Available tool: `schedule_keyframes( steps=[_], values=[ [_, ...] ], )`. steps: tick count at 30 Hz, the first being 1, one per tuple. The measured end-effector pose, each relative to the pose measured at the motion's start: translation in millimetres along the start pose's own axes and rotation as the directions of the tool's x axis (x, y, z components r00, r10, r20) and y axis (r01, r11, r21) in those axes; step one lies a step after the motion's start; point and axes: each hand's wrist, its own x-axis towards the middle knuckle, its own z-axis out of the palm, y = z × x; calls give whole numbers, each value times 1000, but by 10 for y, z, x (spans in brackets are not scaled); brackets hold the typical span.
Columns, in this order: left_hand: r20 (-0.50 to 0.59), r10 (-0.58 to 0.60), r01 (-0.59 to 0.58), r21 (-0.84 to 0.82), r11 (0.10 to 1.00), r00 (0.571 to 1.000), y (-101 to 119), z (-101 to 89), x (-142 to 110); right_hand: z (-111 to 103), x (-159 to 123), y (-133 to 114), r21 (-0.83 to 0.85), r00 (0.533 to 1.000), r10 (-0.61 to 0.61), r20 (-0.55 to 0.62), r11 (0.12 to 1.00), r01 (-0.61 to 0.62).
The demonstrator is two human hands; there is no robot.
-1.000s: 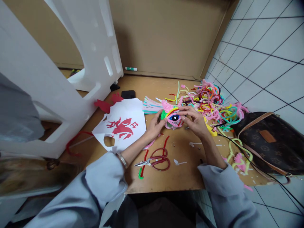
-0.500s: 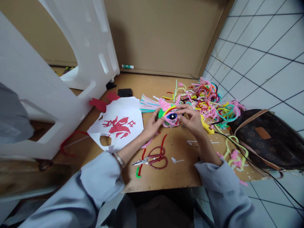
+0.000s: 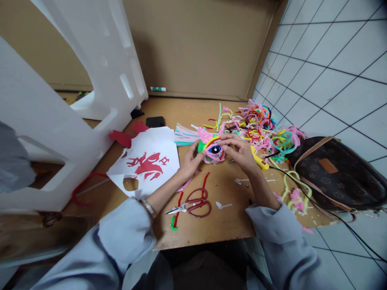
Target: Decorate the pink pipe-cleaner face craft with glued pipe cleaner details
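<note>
Between my hands is a colourful pipe-cleaner craft piece (image 3: 215, 158) with a blue-and-black eye, pink tufts on top and green at its left side. My left hand (image 3: 191, 161) grips its green left edge, thumb near the eye. On the right side, my right hand (image 3: 240, 152) pinches the piece by the eye and the yellow-and-red strip. Behind it, a bundle of pale pink and teal pipe cleaners (image 3: 186, 135) points left. Red-handled scissors (image 3: 196, 203) lie nearer me, over red pipe-cleaner pieces (image 3: 178, 213).
White paper with red cut-outs (image 3: 148, 161) lies left, a black phone (image 3: 155, 121) behind it. Tangled pipe cleaners (image 3: 263, 125), a yellow glue gun (image 3: 259, 159) with a black cord, and a brown handbag (image 3: 338, 173) are at right. A white plastic panel (image 3: 99, 80) stands left.
The camera view has shifted slightly, so the table things appear a little further left. Both hands keep their hold on the craft piece, with only slight finger movement.
</note>
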Motion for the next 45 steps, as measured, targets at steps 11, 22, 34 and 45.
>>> schedule_keyframes(
  steps=[11,22,34,45],
  values=[
    [4,-1,1,-4,1000,1000,-23,-10,6,18,-7,9,26,999,-38,-9,999,38],
    [2,27,-27,18,999,1000,-25,-5,7,67,7,33,31,999,-11,-47,999,12],
    [-4,21,-21,-17,1000,1000,-45,0,15,95,-1,106,61,996,33,-88,998,-28],
    [3,16,-16,-17,1000,1000,-25,8,17,56,-14,57,97,996,66,-65,994,-60]
  ],
)
